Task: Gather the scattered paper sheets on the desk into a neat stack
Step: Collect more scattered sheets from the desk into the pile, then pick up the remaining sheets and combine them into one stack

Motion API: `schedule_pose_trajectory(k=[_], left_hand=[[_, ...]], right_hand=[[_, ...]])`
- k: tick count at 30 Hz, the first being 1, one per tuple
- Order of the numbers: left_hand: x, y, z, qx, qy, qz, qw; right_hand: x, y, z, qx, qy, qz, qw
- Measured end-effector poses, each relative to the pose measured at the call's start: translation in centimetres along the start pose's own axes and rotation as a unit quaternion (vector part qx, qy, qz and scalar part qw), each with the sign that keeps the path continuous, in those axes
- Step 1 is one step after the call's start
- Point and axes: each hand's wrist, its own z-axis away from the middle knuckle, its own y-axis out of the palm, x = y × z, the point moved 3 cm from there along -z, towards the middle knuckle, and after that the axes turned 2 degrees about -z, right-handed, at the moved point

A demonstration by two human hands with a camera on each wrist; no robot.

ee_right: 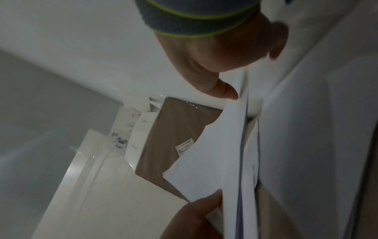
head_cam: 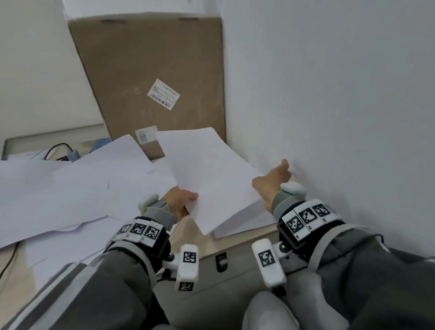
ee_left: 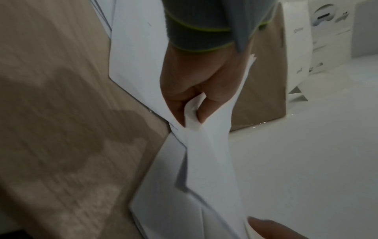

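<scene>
Both hands [head_cam: 180, 200] [head_cam: 272, 181] on sheaf [head_cam: 209, 170], long axis away, tilted left.

Person wearing grey striped sleeves [head_cam: 97, 292], grey wrist cuffs [ee_left: 200, 30] edged in yellow-green, and black wrist mounts [head_cam: 300, 226] carrying white blocks bearing black-and-white square markers.

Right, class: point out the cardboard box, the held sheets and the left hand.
cardboard box [head_cam: 151, 75], head view, middle of its front face.
held sheets [head_cam: 209, 170], head view, top sheet's centre.
left hand [head_cam: 180, 200], head view, its back.
</scene>
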Motion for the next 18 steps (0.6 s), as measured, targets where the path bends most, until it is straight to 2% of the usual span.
schedule_pose_trajectory(k=[2, 3, 5, 8, 10, 13, 16, 18], left_hand=[[0.9, -0.1, -0.5, 0.030, -0.025, -0.045, 0.998], [1.3, 0.1, -0.7, 0.042, -0.037, -0.064, 0.996], [1.8, 0.8, -1.3, 0.060, -0.052, -0.086, 0.993], [2.1, 2.4, -1.9, 0.088, -0.052, -0.100, 0.990], [2.1, 3.5, -2.5, 0.100, -0.043, -0.090, 0.990], [2.0, 4.4, -3.5, 0.098, -0.022, -0.075, 0.992], [1.3, 4.3, -4.7, 0.060, 0.008, -0.085, 0.995], [0.6, 3.4, -5.3, 0.002, 0.033, -0.178, 0.983]], right_hand=[[0.6, -0.8, -0.5, -0.020, -0.074, 0.077, 0.994], [0.9, -0.6, -0.5, -0.004, -0.107, 0.116, 0.987], [1.1, 0.5, -0.4, 0.093, -0.145, 0.150, 0.973], [0.5, 2.6, 0.7, 0.260, -0.104, 0.129, 0.951], [0.3, 3.9, 0.7, 0.312, -0.086, 0.122, 0.938], [0.0, 4.9, 0.2, 0.330, -0.059, 0.122, 0.934], [-0.6, 5.5, -1.1, 0.335, -0.045, 0.240, 0.910], [-0.8, 5.7, -1.8, 0.337, -0.051, 0.332, 0.880]])
